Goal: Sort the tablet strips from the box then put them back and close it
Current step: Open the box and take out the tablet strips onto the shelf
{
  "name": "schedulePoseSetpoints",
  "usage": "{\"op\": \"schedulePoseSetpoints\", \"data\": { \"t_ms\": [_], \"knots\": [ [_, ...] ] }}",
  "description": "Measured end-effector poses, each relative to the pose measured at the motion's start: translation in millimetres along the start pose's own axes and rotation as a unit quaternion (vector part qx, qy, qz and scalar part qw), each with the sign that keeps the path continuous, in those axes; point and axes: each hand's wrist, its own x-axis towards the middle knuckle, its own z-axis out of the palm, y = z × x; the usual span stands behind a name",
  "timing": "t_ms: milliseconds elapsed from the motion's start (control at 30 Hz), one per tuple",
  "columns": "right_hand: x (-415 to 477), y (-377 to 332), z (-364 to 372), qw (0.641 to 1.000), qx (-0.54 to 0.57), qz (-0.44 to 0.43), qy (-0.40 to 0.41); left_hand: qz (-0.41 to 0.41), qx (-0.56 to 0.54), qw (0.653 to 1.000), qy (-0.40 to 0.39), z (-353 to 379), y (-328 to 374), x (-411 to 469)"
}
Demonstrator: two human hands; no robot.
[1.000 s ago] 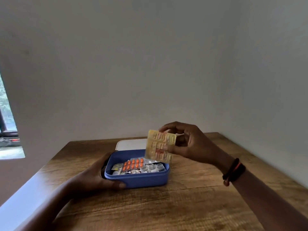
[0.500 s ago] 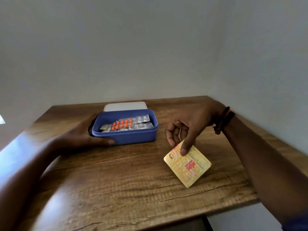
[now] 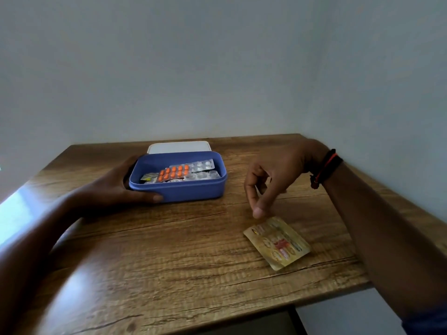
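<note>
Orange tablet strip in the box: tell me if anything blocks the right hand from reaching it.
Nothing visible does. The right hand hangs above bare table beside the open blue box; the orange tablet strip lies on top, uncovered. The white lid sits behind the box.

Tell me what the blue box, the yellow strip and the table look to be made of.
Blue box: likely matte plastic, smooth moulded walls with rounded corners. Yellow strip: apparently glossy foil, glinting and faintly crinkled. Table: wood or wood-look laminate, with visible grain and a soft sheen.
</note>
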Motion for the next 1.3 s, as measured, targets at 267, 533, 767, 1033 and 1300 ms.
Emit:
{"op": "schedulePoseSetpoints", "data": {
  "t_ms": [267, 533, 767, 1033, 1300],
  "knots": [
    [45.8, -16.4, 14.2, 0.897, 0.096, -0.121, 0.415, -0.017, -0.016, 1.0, 0.002, -2.9, -7.7, 1.6],
    [83.8, -0.9, 28.6, 0.874, -0.135, -0.075, 0.46, -0.02, -0.026, 0.999, -0.005, -4.2, -8.9, 1.9],
    [74.7, -8.1, 28.4, 0.889, -0.129, -0.029, 0.438, -0.032, -0.01, 0.999, -0.015, -5.8, -10.5, 3.7],
    [73.1, -7.9, 27.0, 0.905, -0.128, 0.001, 0.405, -0.047, 0.007, 0.999, -0.004, -7.2, -12.0, 5.4],
    [70.5, -1.6, 21.9, 0.88, -0.168, -0.046, 0.441, -0.048, 0.011, 0.999, -0.002, -7.3, -12.0, 4.5]
  ]
}}
